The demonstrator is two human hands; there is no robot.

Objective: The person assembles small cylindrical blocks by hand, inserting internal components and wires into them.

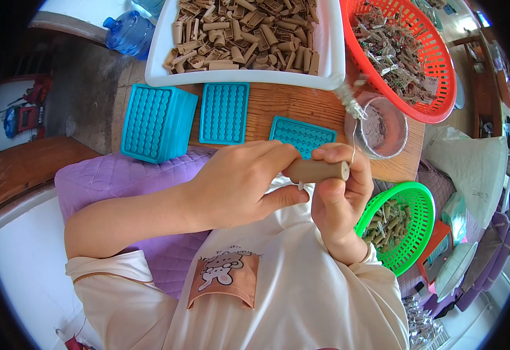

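In front of my chest, a tan plastic cylinder (316,171) lies nearly level between my two hands. My left hand (237,184) has its fingertips closed at the cylinder's left end, its thumb underneath beside a small white tab (301,186). The cylinder's right part is gripped by my right hand (345,204), with the thumb below and fingers above. From that hand's fingers a thin pale wire (355,140) runs up to a blurred silvery bundle (350,104) over the table. My left fingers hide the cylinder's left end.
Beyond the hands, the wooden table (278,102) bears a white bin (249,77) of tan half-shells, turquoise dimpled trays (156,122) and a clear tub (404,137). A red basket (442,81) holds wired bundles. At right, a green basket (424,227) contains tan pieces.
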